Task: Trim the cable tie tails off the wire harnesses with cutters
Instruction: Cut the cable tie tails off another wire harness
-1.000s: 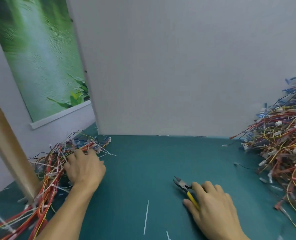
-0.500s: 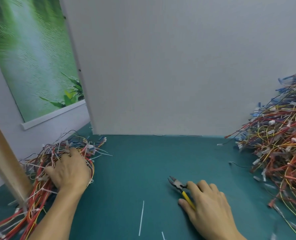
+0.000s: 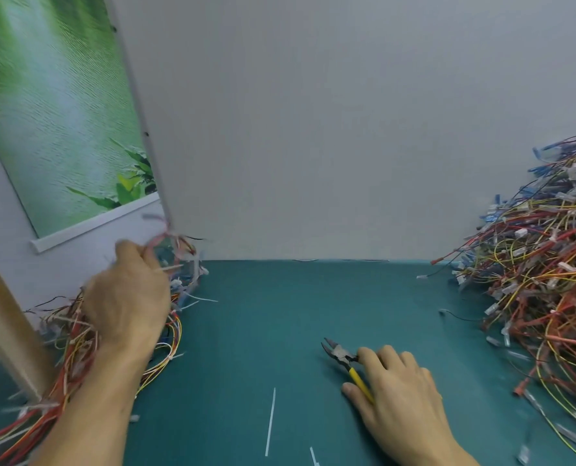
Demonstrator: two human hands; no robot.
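Observation:
My left hand [image 3: 125, 297] grips a wire harness [image 3: 179, 257] and holds it raised above the left pile of harnesses [image 3: 71, 358]; the wires blur around my fingers. My right hand [image 3: 401, 395] rests low on the green mat, fingers curled round the yellow-handled cutters [image 3: 345, 363], whose jaws point up and left, away from the harness. A large tangled pile of red, yellow and blue harnesses [image 3: 549, 297] fills the right side.
Cut white tie tails [image 3: 270, 422] lie on the green mat [image 3: 296, 314] near the front edge. A grey board stands upright behind the mat. A tan post [image 3: 7, 331] leans at the far left beside the left pile.
My left hand has lifted off the left pile, pulling a harness up and toward the back. My right hand and the cutters have stayed in place on the mat.

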